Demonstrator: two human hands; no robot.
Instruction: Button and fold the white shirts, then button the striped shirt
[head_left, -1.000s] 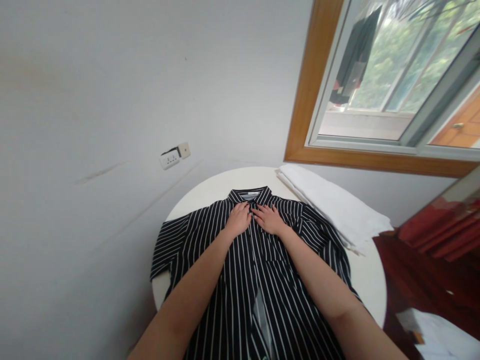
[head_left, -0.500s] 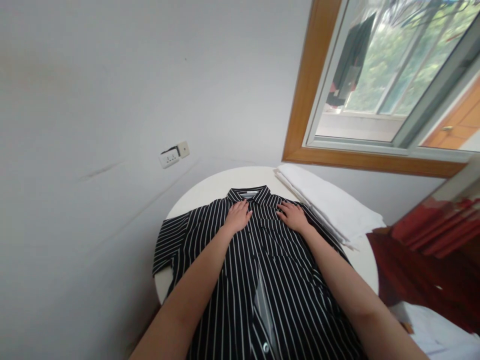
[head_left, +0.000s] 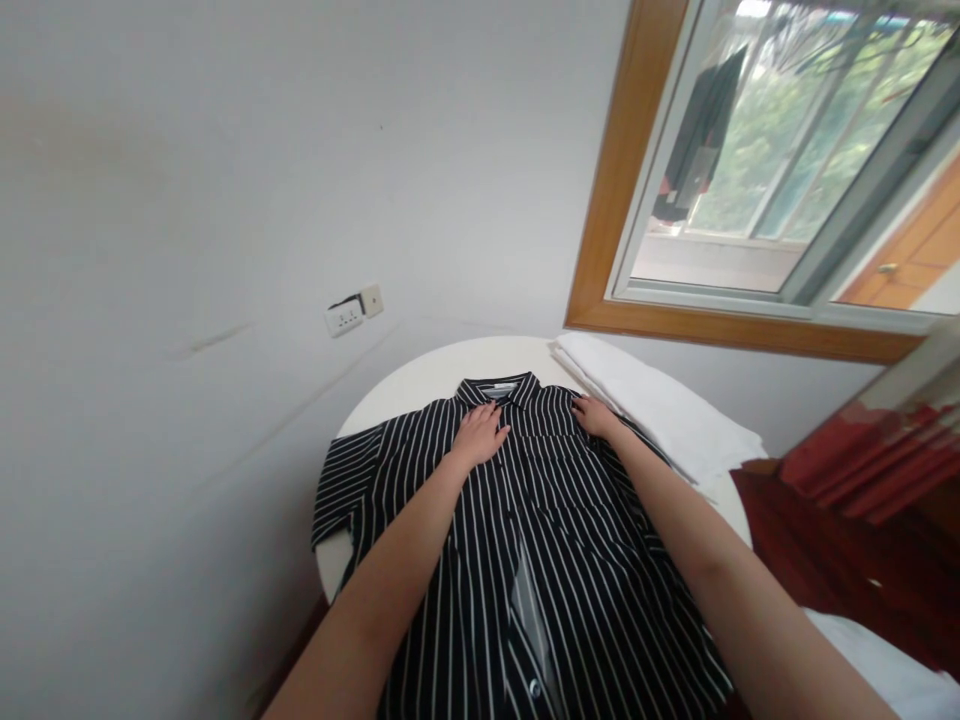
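Observation:
A black shirt with white stripes point(head_left: 480, 540) lies spread front side up, its collar at the far side and its lower front parted. My left hand point(head_left: 478, 436) rests flat on the chest just below the collar, fingers stretched out. On the shirt's right shoulder area lies my right hand point(head_left: 594, 415); its fingers are partly seen and look extended over the cloth near the sleeve seam. The left-side sleeve reaches out flat, while my right forearm hides much of the other sleeve. Both hands touch the fabric without gripping it.
Beneath the shirt is a round white table point(head_left: 420, 375) against the wall. A folded white cloth point(head_left: 660, 405) lies on its right side, close to my right hand. A wall socket point(head_left: 345, 318) is at the left. White fabric point(head_left: 877, 665) shows low on the right.
My right hand has slid to the right, from the chest toward the shoulder seam, and the cloth there looks smoother. My left hand stays nearly in place.

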